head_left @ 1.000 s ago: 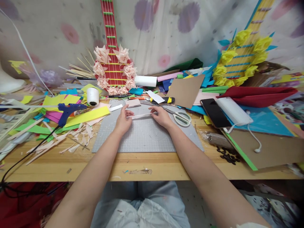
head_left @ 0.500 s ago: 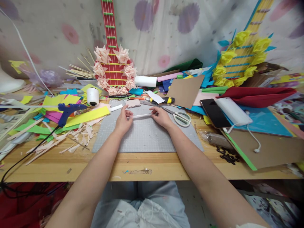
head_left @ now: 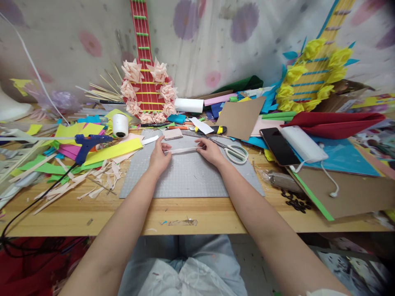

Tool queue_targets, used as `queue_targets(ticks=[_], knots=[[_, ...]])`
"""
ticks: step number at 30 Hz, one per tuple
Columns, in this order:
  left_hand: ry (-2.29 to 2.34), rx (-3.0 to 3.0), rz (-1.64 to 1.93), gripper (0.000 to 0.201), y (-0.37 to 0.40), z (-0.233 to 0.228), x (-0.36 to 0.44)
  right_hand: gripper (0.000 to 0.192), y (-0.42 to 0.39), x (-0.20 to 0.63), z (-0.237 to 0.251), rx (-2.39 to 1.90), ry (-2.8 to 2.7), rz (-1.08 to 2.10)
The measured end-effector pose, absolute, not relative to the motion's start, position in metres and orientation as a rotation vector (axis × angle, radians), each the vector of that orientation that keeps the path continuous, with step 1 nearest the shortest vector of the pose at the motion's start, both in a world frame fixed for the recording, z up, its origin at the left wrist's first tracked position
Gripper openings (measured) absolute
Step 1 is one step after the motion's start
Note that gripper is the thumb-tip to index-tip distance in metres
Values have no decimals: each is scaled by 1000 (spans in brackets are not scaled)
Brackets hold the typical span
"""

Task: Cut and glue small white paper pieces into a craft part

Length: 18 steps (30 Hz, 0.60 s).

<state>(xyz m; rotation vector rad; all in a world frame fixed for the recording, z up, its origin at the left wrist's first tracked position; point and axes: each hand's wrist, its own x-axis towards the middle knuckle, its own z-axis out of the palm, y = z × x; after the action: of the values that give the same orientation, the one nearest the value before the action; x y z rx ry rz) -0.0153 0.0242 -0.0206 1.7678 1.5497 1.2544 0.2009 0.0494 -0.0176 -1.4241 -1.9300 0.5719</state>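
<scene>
A narrow white strip [head_left: 184, 151] stretches between my two hands, just over the grey cutting mat [head_left: 191, 176]. My left hand [head_left: 160, 155] pinches its left end between thumb and fingers. At the other end, my right hand [head_left: 210, 151] is closed on the strip in the same way. Scissors [head_left: 236, 154] with pale handles lie right of my right hand. Behind my left hand rests a small pale pink stack of paper or card [head_left: 173, 134]. A yellow-and-black utility knife [head_left: 217, 130] lies beyond the strip.
At left are a blue glue gun [head_left: 89, 148], a white roll [head_left: 120, 125] and paper scraps [head_left: 101, 176]. A red paper guitar [head_left: 148, 92] and a yellow one [head_left: 311, 78] stand behind. On the right lie a phone [head_left: 279, 146], a white power bank [head_left: 304, 144] and brown cardboard [head_left: 354, 197].
Both hands keep the strip in nearly the same place. The strip's angle and my left fingers have shifted only very slightly.
</scene>
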Motion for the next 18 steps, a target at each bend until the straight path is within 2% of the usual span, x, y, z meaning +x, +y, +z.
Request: queue_targets(ticks=[18], knots=[[1548, 1666, 1283, 61, 27, -22, -17, 30, 48, 203, -15, -1421, -1868, 636]])
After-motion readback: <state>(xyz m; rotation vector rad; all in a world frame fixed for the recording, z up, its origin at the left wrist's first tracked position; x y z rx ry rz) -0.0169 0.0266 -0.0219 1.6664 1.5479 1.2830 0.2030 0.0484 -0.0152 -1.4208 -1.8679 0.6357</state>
